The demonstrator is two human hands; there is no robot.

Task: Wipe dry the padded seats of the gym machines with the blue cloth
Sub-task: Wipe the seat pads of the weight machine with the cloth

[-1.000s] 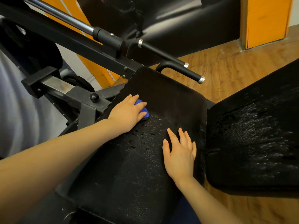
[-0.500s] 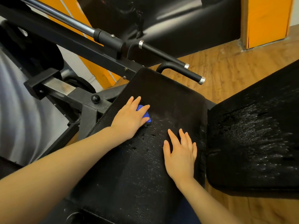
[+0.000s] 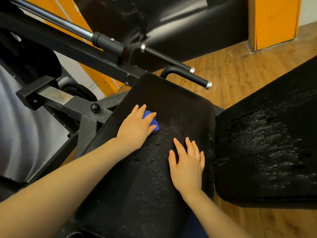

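Observation:
A black padded seat [image 3: 173, 102] runs up the middle of the head view, speckled with water drops over its near half. My left hand [image 3: 137, 126] lies on its left side and presses a small blue cloth [image 3: 151, 120] flat against the pad; only a bit of the cloth shows past my fingers. My right hand [image 3: 187, 165] rests flat on the seat with fingers straight and spread, holding nothing. A second black pad [image 3: 267, 152] to the right is wet with many shiny drops.
A black steel frame [image 3: 72, 107] with a round knob [image 3: 94, 107] borders the seat on the left. A chrome bar [image 3: 56, 19] and black handles [image 3: 187, 74] cross above the seat. Wooden floor [image 3: 240, 69] lies beyond, with an orange wall panel [image 3: 274, 19].
My left hand with the cloth has slid a short way along the seat's left side. My right hand has stayed pressed on the seat.

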